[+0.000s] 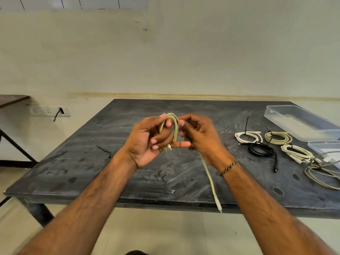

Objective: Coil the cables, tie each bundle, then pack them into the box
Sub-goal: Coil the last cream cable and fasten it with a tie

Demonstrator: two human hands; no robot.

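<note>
Nearest the camera, the loose tail of a pale yellow cable (209, 173) is hanging down past the near edge of the dark table (92, 173), its plug dangling at about 6 o'clock from the hands. Above it, both hands are meeting over the middle of the table — the left hand (147, 138) is curling its fingers and thumb round the coiled loops of that cable, and the right hand (198, 137) is pinching the strand just beside the loops, its fingers bent inward; a braided bracelet (229, 168) is sitting on the right wrist. At 9 o'clock from the hands a black zip tie (104, 150) is lying flat on the table. At 3 o'clock, tied bundles are lying close together — a white bundle (248, 137), a yellowish bundle (278, 138), a black bundle (261, 150) and another white one. Farther off at about 2 o'clock, a clear plastic box (301, 124) is standing open near the far right corner.
</note>
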